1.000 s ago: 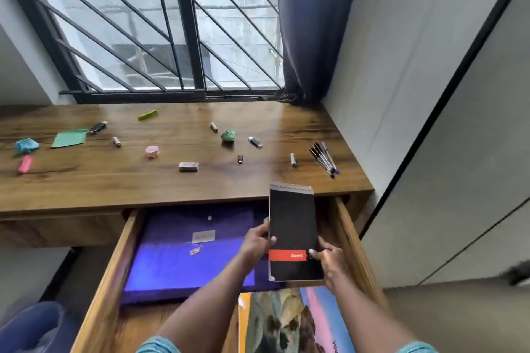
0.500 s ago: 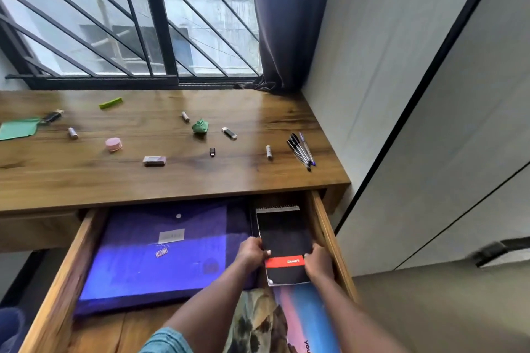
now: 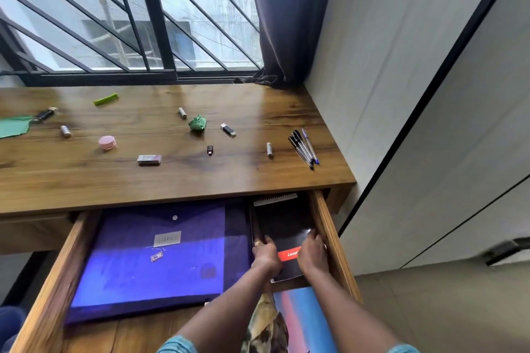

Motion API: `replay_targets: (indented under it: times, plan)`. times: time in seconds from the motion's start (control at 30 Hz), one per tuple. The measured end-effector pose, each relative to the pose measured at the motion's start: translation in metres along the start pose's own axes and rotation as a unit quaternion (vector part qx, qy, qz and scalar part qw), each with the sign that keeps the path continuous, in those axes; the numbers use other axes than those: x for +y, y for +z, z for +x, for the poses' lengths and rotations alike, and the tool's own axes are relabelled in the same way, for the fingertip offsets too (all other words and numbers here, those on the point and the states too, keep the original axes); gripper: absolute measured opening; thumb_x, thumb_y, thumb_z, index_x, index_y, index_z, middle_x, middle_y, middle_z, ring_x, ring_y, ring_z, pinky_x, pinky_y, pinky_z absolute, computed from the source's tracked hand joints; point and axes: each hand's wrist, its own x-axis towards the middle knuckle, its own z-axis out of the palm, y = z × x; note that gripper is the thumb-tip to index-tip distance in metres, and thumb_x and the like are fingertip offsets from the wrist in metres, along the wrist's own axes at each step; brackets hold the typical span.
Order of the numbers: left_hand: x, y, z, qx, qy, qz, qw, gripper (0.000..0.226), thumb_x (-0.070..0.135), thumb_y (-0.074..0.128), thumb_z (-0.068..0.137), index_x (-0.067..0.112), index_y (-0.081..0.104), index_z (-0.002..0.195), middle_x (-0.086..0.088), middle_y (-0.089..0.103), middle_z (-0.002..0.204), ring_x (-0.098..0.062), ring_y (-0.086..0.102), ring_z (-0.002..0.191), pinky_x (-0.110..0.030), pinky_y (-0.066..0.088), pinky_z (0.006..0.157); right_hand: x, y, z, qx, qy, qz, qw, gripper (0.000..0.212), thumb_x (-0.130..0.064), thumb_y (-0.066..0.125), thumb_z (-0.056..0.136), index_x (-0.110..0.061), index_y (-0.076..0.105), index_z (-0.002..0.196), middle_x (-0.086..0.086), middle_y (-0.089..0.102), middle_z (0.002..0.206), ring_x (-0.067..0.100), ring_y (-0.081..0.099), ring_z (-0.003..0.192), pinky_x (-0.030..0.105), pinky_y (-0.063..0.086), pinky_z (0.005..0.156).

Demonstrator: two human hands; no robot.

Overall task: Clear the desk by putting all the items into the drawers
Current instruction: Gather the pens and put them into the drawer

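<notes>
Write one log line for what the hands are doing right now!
step: stow notepad | left hand + right hand: on black notepad | place: open drawer, right end | pens: on desk

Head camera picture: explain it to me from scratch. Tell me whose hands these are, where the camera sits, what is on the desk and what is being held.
No machine here: a person wears one wide camera on the head, looking forward and down. The left hand and right hand grip a black notebook by its sides, low inside the open drawer at its right end. Beside it in the drawer lies a purple folder. On the desk, below a barred window, small things lie scattered: a bunch of pens, a pink round tin, an eraser, crumpled green paper, a green sheet, and some small sticks that look like batteries or USB drives. A colourful book shows near the forearms.
</notes>
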Motion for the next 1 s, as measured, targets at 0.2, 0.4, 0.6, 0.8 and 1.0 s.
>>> replay_targets:
  times: [0.2, 0.4, 0.6, 0.8, 1.0]
  plan:
    - [0.003, 0.007, 0.003, 0.034, 0.013, 0.058, 0.998, 0.054, 0.011, 0.049, 0.094, 0.002, 0.031, 0.144, -0.022, 0.012, 0.152, -0.035, 0.025, 0.141, -0.034, 0.027, 0.114, 0.001, 0.005, -0.001, -0.004, -0.019, -0.051, 0.998, 0.049, -0.003, 0.027, 0.097, -0.003, 0.022, 0.145, 0.016, 0.04, 0.14, 0.03, 0.045, 0.126, 0.035, 0.038, 0.103]
    - [0.026, -0.023, -0.005, 0.139, 0.05, -0.014, 0.989, 0.035, 0.009, 0.046, 0.085, 0.002, 0.064, 0.115, -0.016, 0.049, 0.133, -0.031, 0.049, 0.122, -0.032, 0.042, 0.102, -0.01, -0.011, -0.004, 0.076, -0.104, -0.076, 0.989, 0.029, -0.001, 0.046, 0.089, -0.005, 0.059, 0.114, 0.013, 0.056, 0.116, 0.028, 0.06, 0.105, 0.033, 0.05, 0.082]
    - [0.088, -0.09, -0.001, 0.225, 0.154, -0.123, 0.954, 0.031, 0.01, 0.049, 0.09, 0.006, 0.067, 0.114, -0.014, 0.064, 0.118, -0.027, 0.061, 0.108, -0.03, 0.047, 0.091, -0.047, -0.075, 0.032, 0.192, -0.22, -0.071, 0.954, 0.014, 0.001, 0.078, 0.063, -0.005, 0.067, 0.069, 0.013, 0.065, 0.07, 0.028, 0.066, 0.062, 0.032, 0.054, 0.051]
    - [0.135, -0.132, 0.029, 0.185, 0.093, -0.129, 0.97, 0.033, 0.01, 0.047, 0.092, 0.001, 0.061, 0.121, -0.019, 0.061, 0.125, -0.031, 0.058, 0.115, -0.033, 0.048, 0.093, -0.07, -0.115, 0.094, 0.169, -0.185, -0.006, 0.968, 0.028, -0.005, 0.038, 0.096, 0.002, 0.055, 0.118, 0.02, 0.055, 0.119, 0.034, 0.056, 0.108, 0.038, 0.047, 0.087]
    - [0.162, -0.144, 0.063, 0.17, 0.041, -0.121, 0.977, 0.03, 0.017, 0.051, 0.094, 0.0, 0.065, 0.115, -0.017, 0.063, 0.122, -0.03, 0.06, 0.114, -0.033, 0.049, 0.09, -0.083, -0.128, 0.158, 0.071, -0.135, 0.038, 0.988, 0.028, -0.015, 0.046, 0.097, 0.003, 0.055, 0.116, 0.023, 0.058, 0.121, 0.036, 0.055, 0.112, 0.037, 0.045, 0.088]
